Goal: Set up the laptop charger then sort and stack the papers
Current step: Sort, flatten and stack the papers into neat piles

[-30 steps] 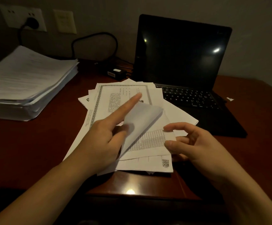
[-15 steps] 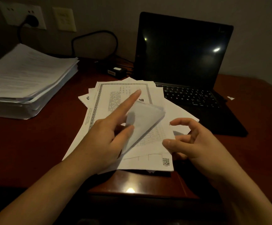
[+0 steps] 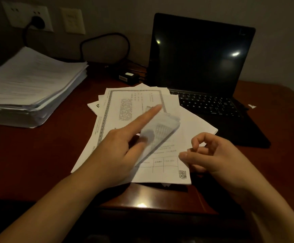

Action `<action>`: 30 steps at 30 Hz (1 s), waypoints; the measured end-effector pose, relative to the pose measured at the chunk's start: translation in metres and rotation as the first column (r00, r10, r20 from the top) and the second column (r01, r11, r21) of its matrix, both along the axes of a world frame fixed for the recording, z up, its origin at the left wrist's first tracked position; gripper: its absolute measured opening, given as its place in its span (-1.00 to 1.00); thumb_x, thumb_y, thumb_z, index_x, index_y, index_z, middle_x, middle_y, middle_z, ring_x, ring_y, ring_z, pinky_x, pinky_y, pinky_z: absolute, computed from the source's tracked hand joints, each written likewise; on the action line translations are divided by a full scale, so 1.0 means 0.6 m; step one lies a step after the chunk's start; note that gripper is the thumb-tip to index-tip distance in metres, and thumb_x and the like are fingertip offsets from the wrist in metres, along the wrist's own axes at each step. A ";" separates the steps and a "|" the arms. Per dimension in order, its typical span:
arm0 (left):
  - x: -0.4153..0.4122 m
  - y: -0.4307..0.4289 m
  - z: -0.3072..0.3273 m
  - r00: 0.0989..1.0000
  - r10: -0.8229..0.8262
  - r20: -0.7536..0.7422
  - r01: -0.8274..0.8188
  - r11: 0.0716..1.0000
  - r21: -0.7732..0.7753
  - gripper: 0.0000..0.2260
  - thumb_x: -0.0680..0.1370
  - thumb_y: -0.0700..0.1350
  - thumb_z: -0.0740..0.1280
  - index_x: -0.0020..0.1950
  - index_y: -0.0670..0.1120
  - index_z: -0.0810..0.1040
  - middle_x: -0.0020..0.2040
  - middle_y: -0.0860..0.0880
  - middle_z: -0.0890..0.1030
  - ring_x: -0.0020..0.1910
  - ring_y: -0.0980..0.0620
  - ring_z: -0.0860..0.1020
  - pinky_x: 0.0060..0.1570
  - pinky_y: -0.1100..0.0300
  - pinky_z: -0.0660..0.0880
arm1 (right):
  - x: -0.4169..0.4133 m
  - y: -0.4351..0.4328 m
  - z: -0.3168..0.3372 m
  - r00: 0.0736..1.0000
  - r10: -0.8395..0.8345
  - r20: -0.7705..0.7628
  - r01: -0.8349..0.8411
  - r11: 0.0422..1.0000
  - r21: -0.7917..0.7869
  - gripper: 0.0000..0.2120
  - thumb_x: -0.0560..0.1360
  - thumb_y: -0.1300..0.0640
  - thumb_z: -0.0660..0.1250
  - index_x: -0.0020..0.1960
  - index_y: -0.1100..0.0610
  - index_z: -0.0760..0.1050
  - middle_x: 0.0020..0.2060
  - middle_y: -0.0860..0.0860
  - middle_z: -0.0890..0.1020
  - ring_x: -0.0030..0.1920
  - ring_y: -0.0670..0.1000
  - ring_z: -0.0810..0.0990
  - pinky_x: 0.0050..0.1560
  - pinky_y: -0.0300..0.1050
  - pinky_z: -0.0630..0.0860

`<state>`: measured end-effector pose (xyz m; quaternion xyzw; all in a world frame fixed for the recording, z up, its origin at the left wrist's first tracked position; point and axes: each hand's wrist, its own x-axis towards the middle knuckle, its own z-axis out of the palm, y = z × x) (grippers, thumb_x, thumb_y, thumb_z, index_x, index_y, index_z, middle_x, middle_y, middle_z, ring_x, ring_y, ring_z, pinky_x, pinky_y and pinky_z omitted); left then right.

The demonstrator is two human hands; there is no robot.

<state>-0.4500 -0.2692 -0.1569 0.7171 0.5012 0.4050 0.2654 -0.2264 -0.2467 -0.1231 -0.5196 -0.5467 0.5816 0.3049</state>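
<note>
fingers (image 3: 148, 116) of left hand (image 3: 114, 155) pinch curled sheet (image 3: 162, 130), index straight.

Nothing here reads clearly. The print on the bordered sheet (image 3: 130, 106) is too small and blurred, and the lowest sheet (image 3: 162, 176) carries a QR code (image 3: 182, 174).
</note>
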 end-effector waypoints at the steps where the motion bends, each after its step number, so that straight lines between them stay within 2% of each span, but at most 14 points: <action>1: -0.001 0.000 0.001 1.000 0.001 -0.021 -0.001 1.000 0.002 -0.46 0.66 -0.24 0.21 0.43 0.37 0.36 -0.09 0.35 0.58 -0.26 0.27 0.55 -0.38 0.43 0.41 | -0.002 0.000 -0.001 1.000 0.001 0.011 -0.001 1.000 0.015 -0.78 0.50 0.30 0.41 -0.03 0.23 0.34 -0.17 0.17 0.74 -0.10 0.12 0.76 -0.12 0.00 0.71; 2: 0.000 0.000 0.002 1.000 -0.012 -0.023 0.012 1.000 -0.008 -0.53 0.65 -0.24 0.23 0.37 0.31 0.45 -0.09 0.31 0.58 -0.21 0.29 0.55 -0.37 0.42 0.42 | -0.004 0.000 -0.002 1.000 -0.003 0.029 0.002 0.999 0.037 -0.77 0.49 0.29 0.42 -0.06 0.22 0.34 -0.20 0.15 0.74 -0.10 0.11 0.76 -0.15 -0.02 0.70; 4: -0.001 -0.001 0.003 0.997 -0.077 -0.018 0.076 0.993 -0.091 -0.66 0.60 -0.01 0.35 0.35 0.27 0.51 0.04 0.33 0.56 0.04 0.36 0.53 -0.15 0.40 0.53 | -0.011 -0.003 -0.004 0.998 -0.033 0.053 0.029 0.996 0.084 -0.75 0.48 0.27 0.44 -0.10 0.21 0.34 -0.30 0.10 0.73 -0.14 0.08 0.76 -0.27 -0.10 0.65; 5: -0.002 -0.002 0.003 0.993 -0.106 -0.049 0.100 0.989 -0.113 -0.57 0.51 0.14 0.41 0.37 0.28 0.49 0.13 0.36 0.53 0.16 0.41 0.47 0.02 0.44 0.50 | -0.014 -0.005 -0.005 0.997 -0.055 0.048 0.050 0.993 0.104 -0.74 0.48 0.26 0.45 -0.11 0.20 0.34 -0.35 0.09 0.71 -0.17 0.07 0.76 -0.35 -0.14 0.61; 7: -0.005 -0.001 -0.002 0.983 -0.141 -0.121 0.128 0.986 -0.104 -0.33 0.33 0.27 0.48 0.43 0.30 0.41 0.23 0.44 0.43 0.28 0.50 0.33 0.14 0.58 0.35 | -0.019 -0.006 -0.006 0.994 -0.102 0.036 0.096 0.986 0.139 -0.71 0.46 0.25 0.48 -0.14 0.20 0.33 -0.39 0.08 0.69 -0.24 0.04 0.75 -0.47 -0.23 0.53; 10: -0.007 -0.001 0.000 0.979 -0.141 -0.150 0.129 0.988 -0.087 -0.25 0.29 0.23 0.56 0.44 0.33 0.36 0.25 0.49 0.38 0.30 0.56 0.25 0.14 0.64 0.27 | -0.023 -0.004 -0.012 0.990 -0.132 0.041 0.123 0.975 0.183 -0.69 0.46 0.23 0.50 -0.18 0.22 0.34 -0.45 0.03 0.67 -0.36 -0.07 0.71 -0.55 -0.34 0.43; 12: -0.007 0.000 -0.002 0.987 -0.098 -0.126 0.092 0.994 -0.057 -0.30 0.33 0.22 0.54 0.42 0.34 0.37 0.23 0.46 0.43 0.27 0.55 0.29 0.11 0.64 0.28 | -0.020 -0.005 -0.013 0.994 -0.111 0.018 0.106 0.980 0.170 -0.70 0.47 0.22 0.49 -0.18 0.22 0.35 -0.51 0.00 0.61 -0.47 -0.11 0.63 -0.55 -0.33 0.41; 14: -0.006 0.002 -0.002 0.996 -0.058 -0.074 0.057 0.998 -0.017 -0.40 0.38 0.24 0.42 0.41 0.33 0.38 0.20 0.54 0.43 0.26 0.57 0.30 0.13 0.63 0.30 | -0.010 -0.005 -0.011 0.999 -0.043 0.016 0.040 0.990 0.135 -0.73 0.45 0.23 0.49 -0.16 0.21 0.37 -0.49 -0.01 0.59 -0.47 -0.09 0.56 -0.48 -0.30 0.44; 17: -0.004 0.003 -0.003 0.997 -0.046 0.068 0.049 0.998 -0.037 -0.51 0.49 0.15 0.34 0.43 0.27 0.41 0.26 0.61 0.34 0.36 0.49 0.29 0.19 0.41 0.49 | 0.001 -0.005 -0.007 0.996 0.033 0.078 -0.043 0.991 0.129 -0.72 0.42 0.25 0.51 -0.20 0.19 0.37 -0.44 0.03 0.59 -0.37 -0.04 0.62 -0.39 -0.26 0.53; 19: -0.003 0.004 -0.004 0.994 -0.040 0.098 0.044 0.998 -0.041 -0.54 0.57 -0.01 0.37 0.44 0.27 0.41 0.28 0.59 0.31 0.39 0.46 0.27 0.17 0.30 0.55 | 0.001 -0.006 -0.010 0.995 0.021 0.102 -0.037 0.986 0.163 -0.69 0.42 0.24 0.51 -0.23 0.18 0.35 -0.46 0.01 0.56 -0.40 -0.09 0.62 -0.38 -0.28 0.53; 22: -0.007 0.003 -0.003 0.997 -0.068 0.047 0.070 0.996 -0.046 -0.38 0.52 -0.19 0.37 0.47 0.31 0.33 0.19 0.71 0.28 0.28 0.65 0.20 0.11 0.52 0.45 | -0.006 -0.009 -0.015 0.997 -0.030 0.072 0.015 0.978 0.207 -0.65 0.40 0.20 0.53 -0.26 0.17 0.32 -0.48 0.05 0.54 -0.42 -0.04 0.60 -0.39 -0.19 0.52; 25: -0.009 -0.001 -0.001 0.993 -0.121 -0.016 0.119 0.989 -0.087 -0.29 0.45 -0.08 0.41 0.52 0.31 0.25 0.24 0.69 0.25 0.32 0.62 0.20 0.13 0.64 0.29 | -0.010 -0.009 -0.018 0.994 -0.087 0.061 0.070 0.969 0.236 -0.62 0.35 0.14 0.55 -0.27 0.15 0.30 -0.35 0.28 0.60 -0.33 0.11 0.69 -0.37 -0.09 0.52; 28: -0.011 -0.005 0.001 0.987 -0.158 -0.027 0.154 0.981 -0.120 -0.17 0.37 0.12 0.58 0.50 0.40 0.20 0.30 0.58 0.31 0.34 0.56 0.24 0.15 0.61 0.32 | -0.014 -0.006 -0.020 0.988 -0.130 0.089 0.104 0.963 0.250 -0.60 0.36 0.11 0.55 -0.28 0.14 0.30 -0.19 0.34 0.65 -0.20 0.16 0.72 -0.37 -0.02 0.57; 30: -0.013 -0.004 0.000 0.985 -0.174 -0.013 0.170 0.976 -0.137 -0.13 0.27 0.19 0.58 0.47 0.47 0.19 0.33 0.53 0.32 0.36 0.50 0.27 0.20 0.52 0.37 | -0.016 -0.005 -0.019 0.986 -0.149 0.077 0.125 0.961 0.248 -0.62 0.39 0.12 0.54 -0.27 0.15 0.31 -0.29 0.26 0.64 -0.35 0.02 0.69 -0.47 -0.12 0.53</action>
